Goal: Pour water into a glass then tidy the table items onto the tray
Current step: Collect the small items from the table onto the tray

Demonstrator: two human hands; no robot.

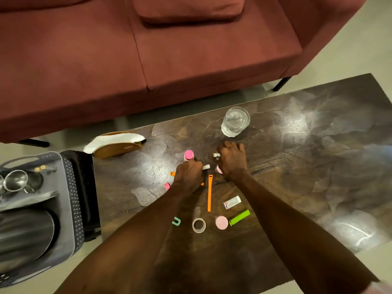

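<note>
A clear glass holding water stands at the far side of the dark table. My left hand is closed over a small white tube that sticks out to its right, just below a pink-capped bottle. My right hand rests knuckles up with a second white tube pinched at its thumb and a pink item half hidden under its palm. The grey tray sits off the table's left end.
Loose on the table are an orange strap, a tape roll, a pink lid, a green lighter, a white packet and a teal clip. A wooden napkin holder stands far left. Metal cups fill the tray. A red sofa lies behind.
</note>
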